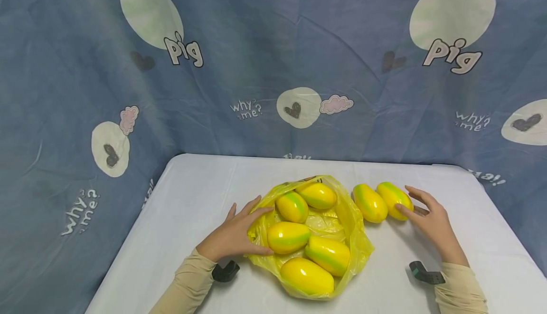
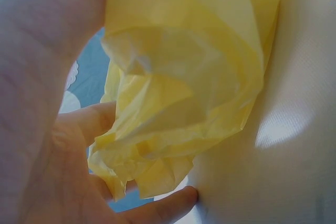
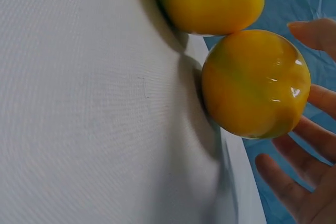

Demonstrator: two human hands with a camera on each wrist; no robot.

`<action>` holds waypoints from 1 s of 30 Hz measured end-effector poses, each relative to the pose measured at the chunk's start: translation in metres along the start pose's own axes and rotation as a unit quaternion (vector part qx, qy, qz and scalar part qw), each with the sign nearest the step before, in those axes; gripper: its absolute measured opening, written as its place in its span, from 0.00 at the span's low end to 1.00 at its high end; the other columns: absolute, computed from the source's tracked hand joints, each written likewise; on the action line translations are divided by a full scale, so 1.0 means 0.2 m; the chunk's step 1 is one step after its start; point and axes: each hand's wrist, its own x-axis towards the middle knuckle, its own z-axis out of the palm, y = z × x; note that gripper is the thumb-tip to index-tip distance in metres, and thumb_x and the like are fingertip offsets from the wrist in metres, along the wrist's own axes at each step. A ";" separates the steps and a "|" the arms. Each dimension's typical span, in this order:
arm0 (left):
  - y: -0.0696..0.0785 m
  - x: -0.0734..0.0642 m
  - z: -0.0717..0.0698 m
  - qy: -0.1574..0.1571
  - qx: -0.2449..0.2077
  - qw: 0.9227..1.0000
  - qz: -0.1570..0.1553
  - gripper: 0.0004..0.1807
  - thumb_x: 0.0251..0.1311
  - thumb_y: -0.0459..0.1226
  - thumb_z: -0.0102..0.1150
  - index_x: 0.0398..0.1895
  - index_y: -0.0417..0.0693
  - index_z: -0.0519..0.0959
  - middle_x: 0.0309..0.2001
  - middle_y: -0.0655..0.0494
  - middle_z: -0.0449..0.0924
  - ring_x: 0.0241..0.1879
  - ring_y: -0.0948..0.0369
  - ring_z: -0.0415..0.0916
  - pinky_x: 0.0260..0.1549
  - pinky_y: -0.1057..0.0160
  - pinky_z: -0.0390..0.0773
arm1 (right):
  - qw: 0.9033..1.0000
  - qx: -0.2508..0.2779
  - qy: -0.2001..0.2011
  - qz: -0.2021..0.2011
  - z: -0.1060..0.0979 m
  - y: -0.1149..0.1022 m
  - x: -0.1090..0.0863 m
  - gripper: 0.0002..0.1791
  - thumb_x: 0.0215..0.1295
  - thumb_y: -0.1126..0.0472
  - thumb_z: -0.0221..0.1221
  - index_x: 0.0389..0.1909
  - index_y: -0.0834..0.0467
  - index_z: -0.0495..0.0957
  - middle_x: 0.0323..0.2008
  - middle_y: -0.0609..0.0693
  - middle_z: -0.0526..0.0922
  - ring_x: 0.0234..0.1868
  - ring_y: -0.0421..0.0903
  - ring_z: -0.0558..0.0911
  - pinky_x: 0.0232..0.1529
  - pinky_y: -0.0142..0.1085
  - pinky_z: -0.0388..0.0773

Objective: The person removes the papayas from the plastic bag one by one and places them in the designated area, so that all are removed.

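A yellow plastic bag (image 1: 361, 242) lies with its mouth spread wide, holding several glossy yellow mango-like fruits with green streaks, one of them a fruit (image 1: 288, 238) near the left rim. My left hand (image 1: 232, 235) is at the bag's left edge, thumb and fingers spread apart beside the rim. In the left wrist view, the crumpled bag (image 2: 178, 108) hangs between thumb and fingers. To the bag's right, two more mango-like fruits lie side by side. My right hand (image 1: 431, 221) is around the outer fruit (image 3: 257, 85), fingers extended and thumb apart, not closed on it.
All of this lies on a white-covered table (image 1: 205, 185). Behind it and at the sides hangs a blue printed cloth (image 1: 239, 67). A dark wrist device (image 1: 225, 271) sits at the left wrist, and another (image 1: 426, 273) at the right.
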 end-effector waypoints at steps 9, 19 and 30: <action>0.00 0.00 0.00 -0.001 0.000 1.000 0.002 0.57 0.43 0.71 0.73 0.78 0.68 0.64 0.85 0.49 0.46 0.81 0.46 0.54 0.77 0.27 0.33 | 1.000 -0.003 0.017 0.001 -0.02 -0.04 0.00 0.38 0.68 0.47 0.68 0.74 0.59 0.69 0.73 0.64 0.69 0.61 0.17 0.63 0.51 0.05 0.64; 0.00 0.00 0.00 -0.001 -0.004 1.000 0.001 0.57 0.43 0.70 0.74 0.78 0.67 0.64 0.85 0.49 0.46 0.81 0.46 0.54 0.78 0.28 0.33 | 0.998 -0.006 0.052 -0.045 -0.01 -0.10 0.00 0.34 0.66 0.52 0.70 0.72 0.54 0.72 0.69 0.60 0.73 0.62 0.13 0.60 0.55 0.06 0.63; 0.00 0.00 -0.01 0.000 -0.002 1.000 0.001 0.56 0.43 0.70 0.74 0.78 0.67 0.65 0.85 0.49 0.46 0.81 0.46 0.54 0.77 0.27 0.33 | 0.993 0.016 0.053 -0.107 0.00 -0.25 -0.02 0.32 0.63 0.62 0.72 0.69 0.55 0.75 0.65 0.56 0.78 0.61 0.16 0.67 0.55 0.09 0.70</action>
